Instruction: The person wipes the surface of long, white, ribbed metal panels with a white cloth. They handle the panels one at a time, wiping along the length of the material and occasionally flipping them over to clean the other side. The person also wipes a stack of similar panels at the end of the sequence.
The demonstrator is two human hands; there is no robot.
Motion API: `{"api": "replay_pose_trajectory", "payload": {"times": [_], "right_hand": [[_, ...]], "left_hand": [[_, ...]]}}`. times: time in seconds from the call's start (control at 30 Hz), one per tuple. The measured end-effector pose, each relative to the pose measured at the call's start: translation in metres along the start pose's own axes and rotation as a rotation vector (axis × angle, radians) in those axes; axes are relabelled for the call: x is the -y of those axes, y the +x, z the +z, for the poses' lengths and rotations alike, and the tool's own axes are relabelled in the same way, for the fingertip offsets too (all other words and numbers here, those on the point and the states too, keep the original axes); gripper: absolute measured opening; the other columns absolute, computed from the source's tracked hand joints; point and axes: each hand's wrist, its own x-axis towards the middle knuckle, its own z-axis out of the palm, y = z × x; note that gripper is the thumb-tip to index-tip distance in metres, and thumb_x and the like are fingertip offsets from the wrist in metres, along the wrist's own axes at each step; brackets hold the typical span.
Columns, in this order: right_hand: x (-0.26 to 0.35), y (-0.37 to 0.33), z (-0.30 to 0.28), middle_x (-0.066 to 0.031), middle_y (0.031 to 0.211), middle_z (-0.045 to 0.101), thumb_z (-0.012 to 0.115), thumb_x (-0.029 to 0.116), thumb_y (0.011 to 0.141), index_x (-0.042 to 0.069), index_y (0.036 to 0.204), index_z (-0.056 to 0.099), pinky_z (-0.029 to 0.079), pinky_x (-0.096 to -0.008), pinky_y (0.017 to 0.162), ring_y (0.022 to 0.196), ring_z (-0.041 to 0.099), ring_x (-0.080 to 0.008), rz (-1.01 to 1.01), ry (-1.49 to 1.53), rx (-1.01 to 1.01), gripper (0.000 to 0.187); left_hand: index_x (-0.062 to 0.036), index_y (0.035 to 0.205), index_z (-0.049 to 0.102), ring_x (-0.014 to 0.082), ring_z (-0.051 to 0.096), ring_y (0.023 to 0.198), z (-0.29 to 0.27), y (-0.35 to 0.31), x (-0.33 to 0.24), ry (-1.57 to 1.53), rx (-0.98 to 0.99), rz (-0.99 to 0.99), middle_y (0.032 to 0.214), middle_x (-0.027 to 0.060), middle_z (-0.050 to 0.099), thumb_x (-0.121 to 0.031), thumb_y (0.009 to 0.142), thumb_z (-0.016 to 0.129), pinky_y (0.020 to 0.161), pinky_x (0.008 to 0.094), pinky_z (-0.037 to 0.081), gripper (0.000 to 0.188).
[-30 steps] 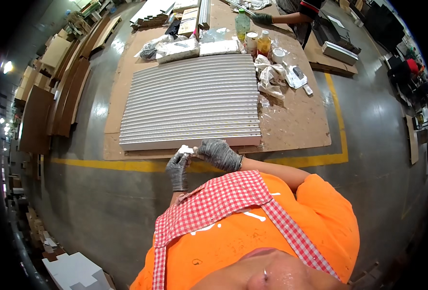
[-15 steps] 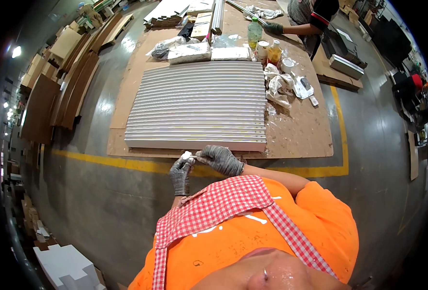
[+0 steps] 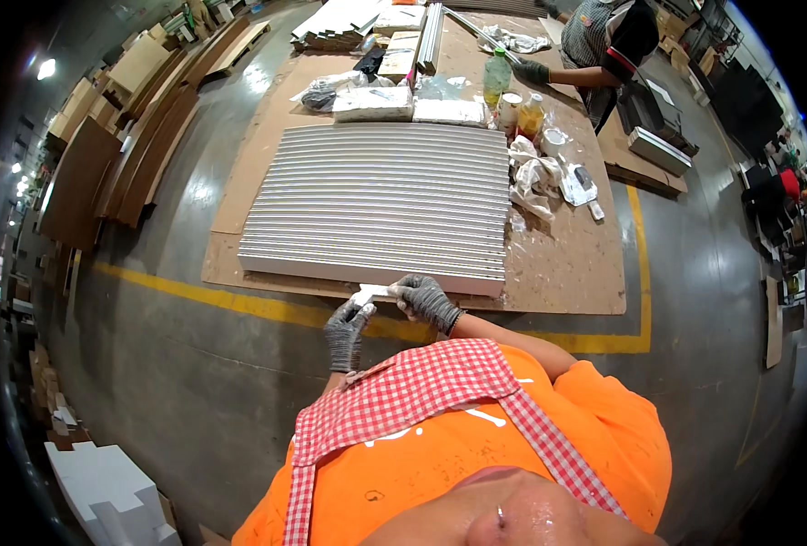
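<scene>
My left hand (image 3: 345, 333), in a grey knit glove, pinches a small white piece (image 3: 374, 290) at its left end. The fingers of my right hand (image 3: 429, 302), gloved the same way, are closed on the right end of that piece. Whether it is one piece or two meeting parts I cannot tell. Both hands are in front of the table's near edge, low beside a wide stack of pale ribbed metal strips (image 3: 380, 205) lying side by side.
Beyond the strips, the cardboard-covered table (image 3: 572, 264) bears white blocks (image 3: 374, 103), a green bottle (image 3: 496, 77), a yellow bottle (image 3: 530, 116) and crumpled white cloths (image 3: 534, 177). At the far right a person's gloved hand (image 3: 532, 72) touches a long strip. Brown boards (image 3: 139, 136) stand at left.
My right hand has shifted slightly right, and more of the white piece now shows between my hands. My left hand keeps its pinch. The whole view has tilted a little.
</scene>
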Motion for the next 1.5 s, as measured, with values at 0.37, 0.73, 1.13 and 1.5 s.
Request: {"api": "replay_pose_trajectory", "payload": {"times": [0.37,0.73,1.13,1.5], "right_hand": [[-0.013,0.010,-0.014,-0.0006,0.058,0.055,0.062,0.022,0.086,0.005,0.092,0.060,0.039,-0.0227,0.037,0.042,0.048,-0.0088,-0.045,0.044,0.027,0.018],[-0.005,-0.018,0.007,-0.0084,0.070,0.054,0.068,0.013,0.080,0.004,0.086,0.065,0.044,-0.0329,0.054,0.062,0.055,-0.0217,-1.100,-0.965,0.010,0.012],[-0.004,-0.008,0.003,-0.0083,0.075,0.061,0.069,0.015,0.078,0.008,0.088,0.066,0.048,-0.0315,0.057,0.067,0.059,-0.0222,-1.060,-1.008,0.021,0.012],[0.008,0.006,-0.001,-0.0018,0.061,0.057,0.059,0.018,0.088,0.002,0.092,0.062,0.045,-0.0234,0.042,0.049,0.053,-0.0084,-0.089,-0.086,0.106,0.017]], "left_hand": [[-0.0041,0.100,0.067,0.0036,0.054,0.067,0.003,-0.004,-0.005,0.050,0.043,0.016,0.082,-0.0019,0.063,-0.014,0.076,0.072,0.057,0.0200,0.045,0.026],[0.0013,0.098,0.066,0.0054,0.056,0.067,0.002,-0.003,-0.015,0.028,-0.033,0.115,0.080,0.0015,0.063,-0.009,0.078,0.070,0.058,0.0221,0.047,0.022],[0.0012,0.095,0.065,0.0070,0.055,0.064,0.001,0.000,-0.012,0.166,0.012,0.157,0.078,0.0029,0.062,-0.007,0.079,0.067,0.057,0.0226,0.046,0.019],[0.0013,0.100,0.064,0.0044,0.054,0.064,0.005,0.011,-0.011,0.042,0.061,0.036,0.076,0.0003,0.063,-0.007,0.079,0.068,0.056,0.0206,0.044,0.024]]}}
